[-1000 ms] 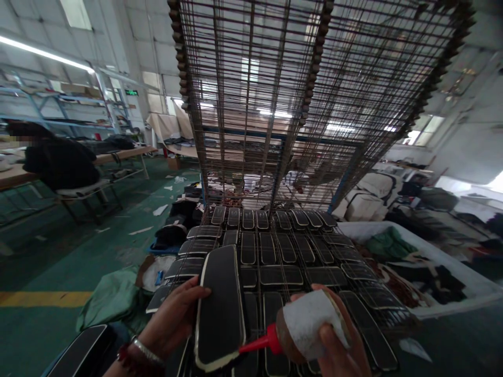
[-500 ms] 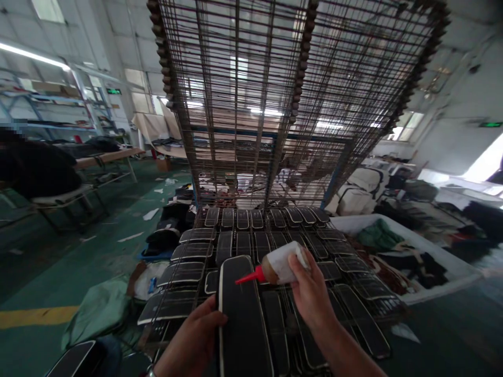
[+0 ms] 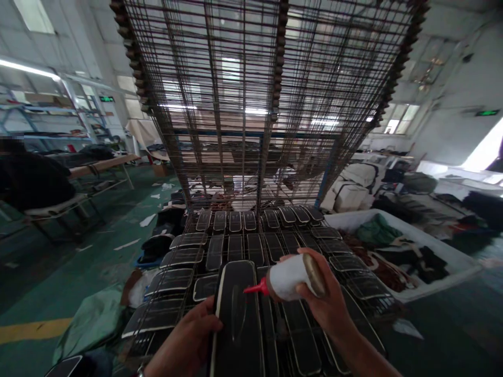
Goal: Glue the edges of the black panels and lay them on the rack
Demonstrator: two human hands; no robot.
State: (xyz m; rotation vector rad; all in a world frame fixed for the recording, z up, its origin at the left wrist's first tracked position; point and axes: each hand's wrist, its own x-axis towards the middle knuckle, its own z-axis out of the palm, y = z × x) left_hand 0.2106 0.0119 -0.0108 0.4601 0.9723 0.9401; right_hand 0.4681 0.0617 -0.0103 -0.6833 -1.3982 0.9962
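Factory space spreads wide behind the hands, with a green painted floor (image 3: pixel 58 262), pale walls and strip lights, and a seated person in dark clothes (image 3: pixel 27 178) far off beyond the left hand

Straight ahead of both hands towers a tall rusty wire-mesh drying rack (image 3: pixel 259 94), its upper shelves tipped up out of the way, which likely leaves the lowest shelf open for reaching

That lowest wire shelf (image 3: pixel 353 293) runs forward from under the hands and carries many flat black oblong pads with pale edges (image 3: pixel 239 238), laid side by side in rows with none overlapping, probably so each can dry apart from its neighbours

Off past the right hand sits a white plastic tub of mixed fabric scraps (image 3: pixel 444 262), near the rack

Closest in, a long black oblong panel with a pale glued border (image 3: pixel 238 319) lies lengthwise on top of the rows; the left hand (image 3: pixel 188 345) presses fingers and thumb closed against its near left edge, apparently steadying it flat

Just right of that panel, the right hand (image 3: pixel 326 309) is wrapped tight around a white squeeze bottle with a brown base and red nozzle (image 3: pixel 288 277), held on its side

Its nozzle points left, the tip at the panel's upper right edge, just beyond the left hand's fingertips; I cannot tell if it touches
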